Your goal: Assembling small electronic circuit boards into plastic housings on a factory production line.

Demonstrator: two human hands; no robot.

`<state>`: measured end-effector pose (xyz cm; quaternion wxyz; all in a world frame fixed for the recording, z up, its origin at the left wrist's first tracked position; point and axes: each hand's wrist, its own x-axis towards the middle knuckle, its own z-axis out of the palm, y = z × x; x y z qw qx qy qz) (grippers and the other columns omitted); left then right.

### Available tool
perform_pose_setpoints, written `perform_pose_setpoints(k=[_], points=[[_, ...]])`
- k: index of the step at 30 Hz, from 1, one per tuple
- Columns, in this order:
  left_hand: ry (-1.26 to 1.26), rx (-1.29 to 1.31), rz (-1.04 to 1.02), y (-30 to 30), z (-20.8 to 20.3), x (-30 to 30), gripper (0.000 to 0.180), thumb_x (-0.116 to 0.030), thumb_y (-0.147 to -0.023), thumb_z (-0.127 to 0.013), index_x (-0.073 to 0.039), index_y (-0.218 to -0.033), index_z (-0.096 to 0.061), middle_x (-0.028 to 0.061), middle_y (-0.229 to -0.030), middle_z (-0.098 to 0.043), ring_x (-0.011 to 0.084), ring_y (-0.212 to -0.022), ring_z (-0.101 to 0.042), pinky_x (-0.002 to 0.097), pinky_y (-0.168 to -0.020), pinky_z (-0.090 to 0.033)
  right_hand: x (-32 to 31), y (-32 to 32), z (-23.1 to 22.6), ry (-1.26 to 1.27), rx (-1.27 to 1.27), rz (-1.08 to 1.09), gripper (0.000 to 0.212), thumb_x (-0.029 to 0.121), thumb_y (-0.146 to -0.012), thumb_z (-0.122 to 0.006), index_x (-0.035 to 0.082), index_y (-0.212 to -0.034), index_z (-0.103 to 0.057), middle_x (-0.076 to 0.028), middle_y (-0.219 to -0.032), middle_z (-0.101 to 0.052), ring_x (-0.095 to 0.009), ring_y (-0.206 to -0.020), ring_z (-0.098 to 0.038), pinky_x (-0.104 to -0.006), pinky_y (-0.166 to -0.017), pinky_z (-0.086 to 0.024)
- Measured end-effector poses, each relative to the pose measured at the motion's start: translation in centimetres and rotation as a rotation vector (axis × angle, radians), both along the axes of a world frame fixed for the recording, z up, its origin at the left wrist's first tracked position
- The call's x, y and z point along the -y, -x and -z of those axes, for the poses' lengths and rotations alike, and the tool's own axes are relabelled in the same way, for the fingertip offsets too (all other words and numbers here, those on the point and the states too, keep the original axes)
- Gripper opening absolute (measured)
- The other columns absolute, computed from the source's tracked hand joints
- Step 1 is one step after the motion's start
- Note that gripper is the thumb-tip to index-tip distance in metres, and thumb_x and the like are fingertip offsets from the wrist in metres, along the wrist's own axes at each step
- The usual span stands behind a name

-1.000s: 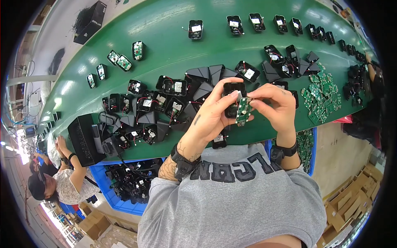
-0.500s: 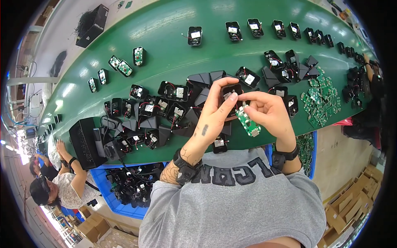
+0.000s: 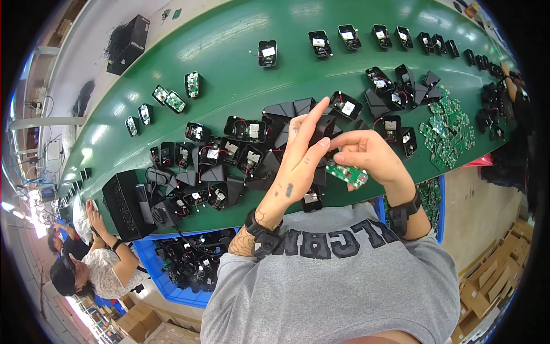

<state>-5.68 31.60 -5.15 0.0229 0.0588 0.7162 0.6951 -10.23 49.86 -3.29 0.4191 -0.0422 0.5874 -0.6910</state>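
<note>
My right hand (image 3: 369, 156) is closed on a green circuit board (image 3: 348, 174), which hangs tilted below the fingers. My left hand (image 3: 301, 150) has its fingers stretched up along the side of a black plastic case (image 3: 325, 127), with the thumb bent in front. The thumb almost meets my right fingertips near the case's lower edge. Most of the case is hidden behind the hands, and any wire between the fingertips is too small to make out. Beyond my left hand lies another open black case (image 3: 346, 106) with a white part inside.
Several black cases with red wires (image 3: 246, 129) crowd the green table (image 3: 229, 74). Cases stand in a row at the back. A pile of circuit boards (image 3: 448, 131) lies right. Blue bins (image 3: 150, 258) stand below the front edge. A co-worker (image 3: 103, 269) is at left.
The circuit board has swung from nearly upright to a flatter tilt. My left fingers have straightened upward, and the case has turned further behind them. The view has shifted slightly.
</note>
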Motion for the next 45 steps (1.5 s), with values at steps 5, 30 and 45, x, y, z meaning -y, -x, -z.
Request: perform_pose_setpoints(k=[5,30,45], points=[[0.048,0.039,0.05,-0.6,-1.3,0.1,0.057,-0.024,-0.092,-0.054,-0.012,-0.145,-0.037,0.0112,-0.122,-0.038,0.022,-0.113,-0.037,0.0326,-0.101,-0.031,-0.3,0.4,2.3,0.085,0.054,-0.036,0.02,0.015,-0.088,-0.067,-0.002,-0.098,-0.064,-0.006,-0.087,-0.067,-0.01,-0.069,-0.063,-0.0286,-0.049,-0.056],[-0.738,0.345,0.055,-0.4,-1.5,1.3,0.059,-0.022,-0.099,-0.047,-0.007,-0.149,-0.02,0.0131,-0.117,-0.06,0.0269,-0.103,-0.064,0.0361,-0.069,-0.062,-2.7,0.8,-0.1,0.157,-0.325,0.455,0.023,0.013,-0.091,-0.063,-0.001,-0.109,-0.061,-0.003,-0.084,-0.065,-0.007,-0.069,-0.061,-0.0186,-0.061,-0.048],[-0.791,0.423,0.06,-0.4,-1.3,1.1,0.055,-0.02,-0.099,-0.048,-0.011,-0.148,-0.026,0.0051,-0.113,-0.055,0.0137,-0.106,-0.058,0.0358,-0.076,-0.061,1.9,0.1,-1.1,0.217,-0.401,0.385,0.013,0.001,-0.079,-0.071,0.001,-0.087,-0.062,-0.007,-0.085,-0.063,-0.008,-0.068,-0.057,-0.0183,-0.053,-0.043]])
